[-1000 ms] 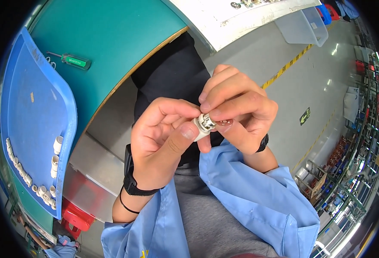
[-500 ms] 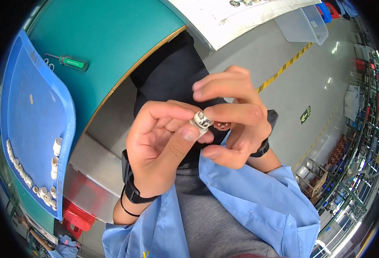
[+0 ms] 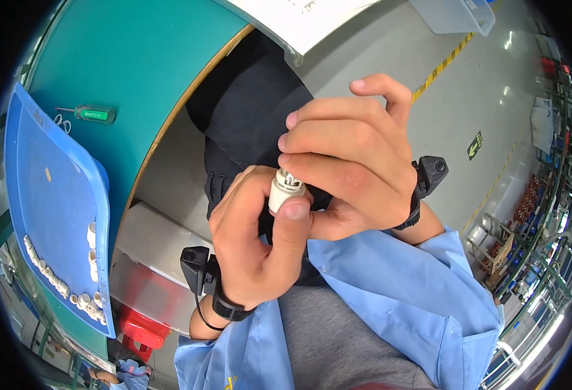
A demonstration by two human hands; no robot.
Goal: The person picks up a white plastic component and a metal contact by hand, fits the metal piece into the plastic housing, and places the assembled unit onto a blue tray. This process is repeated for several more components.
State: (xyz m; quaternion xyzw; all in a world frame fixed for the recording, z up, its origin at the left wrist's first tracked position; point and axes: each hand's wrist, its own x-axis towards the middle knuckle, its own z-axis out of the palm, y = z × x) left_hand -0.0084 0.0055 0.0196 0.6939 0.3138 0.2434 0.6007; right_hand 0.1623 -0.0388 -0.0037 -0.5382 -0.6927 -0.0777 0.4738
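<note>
The white fitting [image 3: 279, 200] is up over your lap between your 2 hands, its metal contacts [image 3: 289, 179] at the upper end. It looks light and stiff, probably hard plastic or ceramic, so finger pressure is unlikely to dent it — but the smooth, rounded side could turn or slip under dry fingertips. The contacts look like the delicate part; thin metal may bend if you push it sideways. The plain lower body seems the best place to hold, with thumb and finger opposed below the contacts.

Your left hand [image 3: 250, 227] is grasping it there, thumb against the side of the body and index finger curled round the other side. Your right hand [image 3: 364, 156] has its index fingertip at the contacts, with the other 3 fingers raised clear of the fitting. Its thumb is partly hidden by your left thumb, so I cannot tell whether your right fingers pinch the piece or only touch it.

Farther out on your left, the blue tray [image 3: 58, 156] carries more white pieces [image 3: 93, 263] along its right side and lower edges. Near its upper part, a screwdriver [image 3: 95, 113] with a green and clear handle lies on the green table [image 3: 149, 52] — well apart from your hands.
</note>
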